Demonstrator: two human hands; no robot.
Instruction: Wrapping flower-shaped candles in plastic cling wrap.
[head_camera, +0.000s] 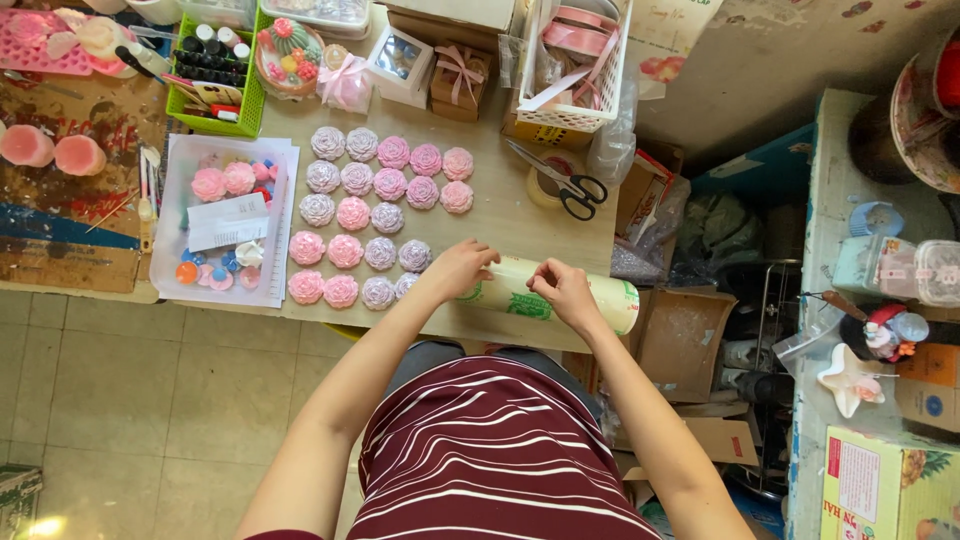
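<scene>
The wooden table (500, 215) carried rows of pink and lilac flower-shaped pieces (372, 215). At its near edge lay a roll of clear film (590, 295), on its side. The left hand (458, 268) rested on the roll's left end, fingers curled on it. The right hand (565, 290) pinched the film on top, fingers together. Black scissors (570, 187) lay behind, near.
</scene>
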